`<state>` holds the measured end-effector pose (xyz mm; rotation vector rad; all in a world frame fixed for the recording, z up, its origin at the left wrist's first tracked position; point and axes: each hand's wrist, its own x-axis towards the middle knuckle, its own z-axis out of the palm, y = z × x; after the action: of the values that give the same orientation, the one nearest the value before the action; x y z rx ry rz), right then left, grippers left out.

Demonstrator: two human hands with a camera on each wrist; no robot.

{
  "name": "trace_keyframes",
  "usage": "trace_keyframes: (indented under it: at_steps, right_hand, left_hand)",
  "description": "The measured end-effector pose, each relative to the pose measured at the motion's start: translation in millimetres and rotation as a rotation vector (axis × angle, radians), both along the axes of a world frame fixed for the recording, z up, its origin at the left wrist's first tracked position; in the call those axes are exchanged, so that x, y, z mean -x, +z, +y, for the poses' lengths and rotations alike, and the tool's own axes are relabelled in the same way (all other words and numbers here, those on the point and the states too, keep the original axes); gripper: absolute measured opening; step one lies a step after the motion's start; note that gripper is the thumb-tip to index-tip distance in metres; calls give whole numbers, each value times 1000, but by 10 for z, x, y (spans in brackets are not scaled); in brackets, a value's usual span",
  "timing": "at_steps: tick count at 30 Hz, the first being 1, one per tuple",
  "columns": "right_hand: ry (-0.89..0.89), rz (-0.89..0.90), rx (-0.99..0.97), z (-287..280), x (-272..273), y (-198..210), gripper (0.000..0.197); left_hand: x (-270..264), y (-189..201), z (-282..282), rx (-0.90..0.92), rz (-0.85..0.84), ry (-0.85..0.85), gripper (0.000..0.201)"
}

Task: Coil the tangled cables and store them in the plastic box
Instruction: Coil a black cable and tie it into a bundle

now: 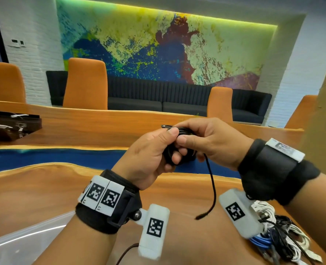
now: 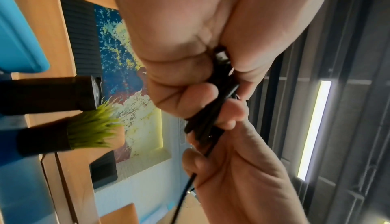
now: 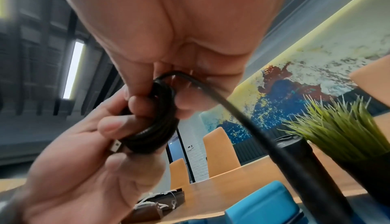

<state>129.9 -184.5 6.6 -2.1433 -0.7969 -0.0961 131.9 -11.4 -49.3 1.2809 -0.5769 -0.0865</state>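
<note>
Both hands, left hand (image 1: 148, 155) and right hand (image 1: 206, 142), grip the coiled black cable (image 3: 152, 125).

My black cable (image 1: 211, 188) looks matt and finely braided; the table (image 1: 43, 192) is glossy polished wood, and the plastic box (image 1: 24, 240) near left is smooth, translucent, shiny.

Bright, even light; blurred wrist views
</note>
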Motion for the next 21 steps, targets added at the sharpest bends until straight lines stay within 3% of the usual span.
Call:
trace_keyframes:
  at_steps: [8,11,14,18,21]
  right_hand:
    - [-211,-404,268,106,-54,-141,12]
    - [-228,-490,262,123,-63,-153,14]
    - [-284,-508,167,126,-106,-208,15]
    - [-316,-470,31,104,-158,-293,16]
    - [-222,-368,-38,61,-202,-304,12]
  left_hand:
    - [-12,-20,10,-353,-344,388,42]
    - [-5,-4,-4,-301,-347,427,42]
    - [-32,-3,0,-269,-371,489,17]
    - [-51,-19,29,-371,-427,521,21]
    - [-100,-9,47,-292,-357,446,14]
